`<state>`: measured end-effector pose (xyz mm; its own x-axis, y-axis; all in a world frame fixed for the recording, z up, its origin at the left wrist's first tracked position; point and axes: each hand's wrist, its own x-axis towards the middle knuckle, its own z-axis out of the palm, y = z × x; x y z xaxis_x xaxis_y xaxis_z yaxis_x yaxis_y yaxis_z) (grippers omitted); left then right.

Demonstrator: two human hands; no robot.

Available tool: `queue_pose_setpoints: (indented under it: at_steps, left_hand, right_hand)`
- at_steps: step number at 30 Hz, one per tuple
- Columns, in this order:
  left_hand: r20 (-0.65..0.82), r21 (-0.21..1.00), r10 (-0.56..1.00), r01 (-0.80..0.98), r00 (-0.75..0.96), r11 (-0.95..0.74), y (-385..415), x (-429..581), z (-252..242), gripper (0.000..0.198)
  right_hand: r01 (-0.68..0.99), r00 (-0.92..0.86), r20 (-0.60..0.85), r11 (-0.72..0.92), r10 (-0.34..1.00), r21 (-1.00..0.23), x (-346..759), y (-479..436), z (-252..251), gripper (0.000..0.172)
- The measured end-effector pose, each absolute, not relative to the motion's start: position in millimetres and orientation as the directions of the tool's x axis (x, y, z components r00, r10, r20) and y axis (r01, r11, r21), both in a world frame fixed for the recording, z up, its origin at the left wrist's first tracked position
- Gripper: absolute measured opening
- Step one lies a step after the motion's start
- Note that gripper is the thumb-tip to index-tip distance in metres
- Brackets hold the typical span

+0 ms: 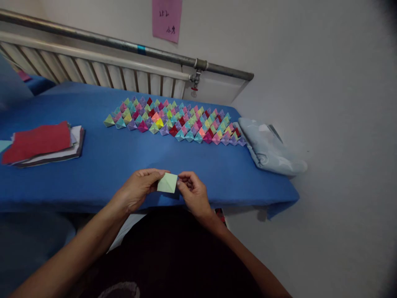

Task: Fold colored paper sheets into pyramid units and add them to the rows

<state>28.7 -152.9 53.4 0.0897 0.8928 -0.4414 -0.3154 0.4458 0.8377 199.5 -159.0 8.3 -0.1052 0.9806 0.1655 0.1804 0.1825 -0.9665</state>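
Note:
A small light-green square of folded paper (168,183) is held up over the front edge of the blue-covered table (130,153). My left hand (140,185) pinches its left side, thumb on top. At the upper right corner, the fingertips of my right hand (194,192) are closed on the same paper. A faint diagonal crease runs across its face. Behind my hands lie several rows of folded paper pieces (173,130) in many colours, pointed and set close together.
To the left lies a stack of papers (77,145) with a red sheet (40,142) on top. A folded grey-blue cloth (263,145) sits at the right end. Behind the table are a radiator (99,74) and a metal pipe (108,41). A pink note (167,18) hangs on the wall.

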Motion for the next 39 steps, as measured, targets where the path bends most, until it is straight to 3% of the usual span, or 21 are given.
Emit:
queue_pose_setpoints:
  at_steps: [4,11,28,39]
  left_hand:
    - [-0.402,0.872,0.915,-0.289,0.035,0.395,-153,29,52,0.045]
    - [-0.34,0.928,0.939,-0.141,0.057,0.344,-155,28,51,0.042]
    - [-0.354,0.93,0.933,-0.084,0.062,0.358,-155,33,51,0.038]
    - [-0.316,0.943,0.948,-0.091,0.048,0.319,-150,32,47,0.038]
  right_hand:
    - [0.088,-0.175,-0.046,-0.031,0.984,-0.996,200,-161,22,0.02]
    - [0.058,-0.341,-0.23,-0.224,0.912,-0.973,197,-160,39,0.02]
    - [-0.012,-0.305,-0.29,-0.308,0.907,-0.951,192,-157,32,0.021]
    - [0.041,-0.345,-0.326,-0.333,0.88,-0.942,195,-159,26,0.026]
